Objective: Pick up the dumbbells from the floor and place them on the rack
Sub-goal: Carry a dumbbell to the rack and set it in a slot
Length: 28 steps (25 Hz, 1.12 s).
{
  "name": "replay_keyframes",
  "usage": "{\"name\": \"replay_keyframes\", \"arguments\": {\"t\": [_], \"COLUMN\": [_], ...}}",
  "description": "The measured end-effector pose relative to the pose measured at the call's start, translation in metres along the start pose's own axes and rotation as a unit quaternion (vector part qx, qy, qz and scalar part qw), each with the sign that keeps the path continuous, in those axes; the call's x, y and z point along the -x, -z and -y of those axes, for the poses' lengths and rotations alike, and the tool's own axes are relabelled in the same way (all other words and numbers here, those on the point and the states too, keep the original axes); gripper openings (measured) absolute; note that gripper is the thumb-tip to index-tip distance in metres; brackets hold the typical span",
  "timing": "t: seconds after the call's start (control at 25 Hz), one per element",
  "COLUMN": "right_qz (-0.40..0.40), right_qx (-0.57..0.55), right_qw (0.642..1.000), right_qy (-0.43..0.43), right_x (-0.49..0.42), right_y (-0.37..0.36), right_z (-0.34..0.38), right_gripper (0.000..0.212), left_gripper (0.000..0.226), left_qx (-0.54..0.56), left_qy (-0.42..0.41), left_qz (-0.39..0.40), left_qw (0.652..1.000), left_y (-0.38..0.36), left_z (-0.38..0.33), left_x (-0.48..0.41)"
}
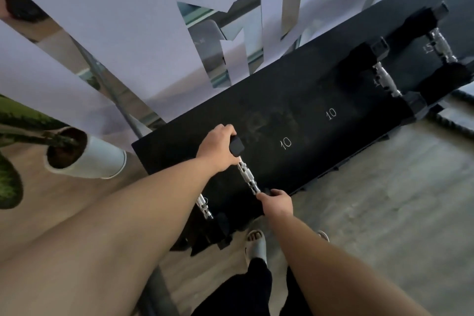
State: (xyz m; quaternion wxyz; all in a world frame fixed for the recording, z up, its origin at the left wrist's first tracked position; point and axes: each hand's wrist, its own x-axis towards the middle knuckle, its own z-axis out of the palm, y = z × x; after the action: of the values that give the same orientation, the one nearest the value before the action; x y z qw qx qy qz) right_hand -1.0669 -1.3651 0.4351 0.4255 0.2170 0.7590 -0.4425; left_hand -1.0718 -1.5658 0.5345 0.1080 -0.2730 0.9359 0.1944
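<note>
A black dumbbell with a knurled chrome handle (248, 177) lies on the left part of the black rack shelf (307, 100). My left hand (218, 147) grips its far black head. My right hand (278, 202) holds its near head at the shelf's front edge. Just to the left, another dumbbell (205, 206) sits partly hidden under my left forearm. Two more black dumbbells (386, 79) (441, 46) rest on the shelf's right end. White "10" marks (286, 142) are painted on the bare shelf.
A potted plant in a white pot (87, 159) stands left of the rack. A mirrored wall with pale panels (128, 20) runs behind it. My feet in pale sandals (255, 246) stand on the wood-look floor (372, 213) in front of the rack.
</note>
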Motion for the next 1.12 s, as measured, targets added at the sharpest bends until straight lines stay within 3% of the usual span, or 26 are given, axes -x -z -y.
{"name": "replay_keyframes", "arguments": {"t": [0.28,0.44,0.64,0.8,0.96,1.12], "right_qz": [-0.056,-0.037,-0.023,0.054,0.093,0.092], "right_qx": [0.035,0.124,0.108,0.127,0.14,0.177], "right_qw": [0.997,0.99,0.99,0.989,0.986,0.98], "right_qy": [0.046,0.047,0.089,0.057,0.013,0.008], "right_x": [-0.014,-0.01,-0.004,0.011,0.018,0.015], "right_y": [-0.013,-0.018,-0.027,-0.052,-0.083,-0.108], "right_z": [-0.006,-0.004,-0.023,-0.044,-0.057,-0.066], "right_gripper": [0.054,0.046,0.028,0.045,0.073,0.079], "left_gripper": [0.064,0.041,0.06,0.078,0.09,0.094], "left_qx": [0.018,0.003,-0.024,-0.121,-0.095,-0.077], "left_qy": [-0.003,-0.02,-0.043,0.009,0.064,0.066], "left_qz": [0.028,0.038,0.085,0.129,0.174,0.159], "left_qw": [0.999,0.999,0.995,0.984,0.978,0.982], "left_y": [-0.03,-0.039,-0.025,-0.009,-0.013,-0.025], "left_z": [0.012,0.022,0.053,0.099,0.133,0.147], "left_x": [-0.03,-0.032,-0.016,-0.001,0.015,0.021]}}
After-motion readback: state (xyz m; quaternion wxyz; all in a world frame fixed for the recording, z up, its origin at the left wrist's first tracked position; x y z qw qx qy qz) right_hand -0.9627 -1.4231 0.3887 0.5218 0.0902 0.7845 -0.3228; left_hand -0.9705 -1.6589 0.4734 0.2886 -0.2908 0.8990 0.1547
